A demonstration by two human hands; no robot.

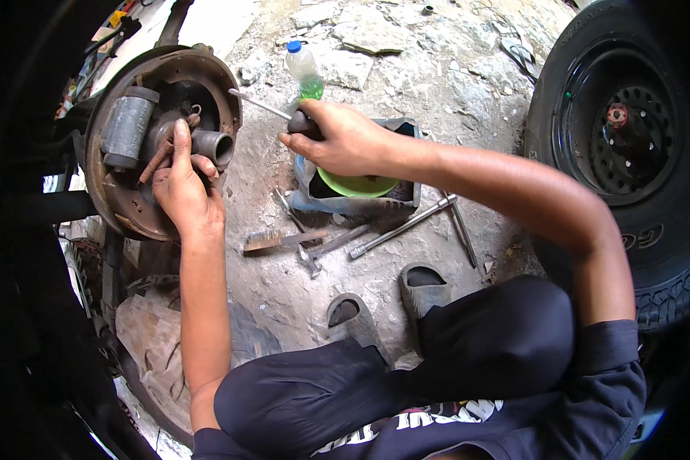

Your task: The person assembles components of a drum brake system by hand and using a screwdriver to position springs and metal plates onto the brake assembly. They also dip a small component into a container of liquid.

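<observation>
At the left is a rusty, round drum-brake backing plate (pixel 230 84) carrying a grey cylinder (pixel 130 126) and a short open metal tube (pixel 215 147). My left hand (pixel 190 188) is closed at its middle, thumb pointing up, against a rusty coil spring (pixel 155 162); part of the grip is hidden behind the hand. My right hand (pixel 341 138) is wrapped round the dark handle of a screwdriver (pixel 264 104). Its shaft points left, with the tip by the plate's right rim. Under the right hand sits a green bowl (pixel 360 186) inside a cut-open grey-blue container (pixel 345 204).
Between container and my sandalled feet lie a wire brush (pixel 264 241), a hammer (pixel 310 262), a socket wrench (pixel 402 227) and a dark bar (pixel 461 230). A bottle (pixel 303 65) with green liquid stands beyond. A large wheel (pixel 548 107) is at the right.
</observation>
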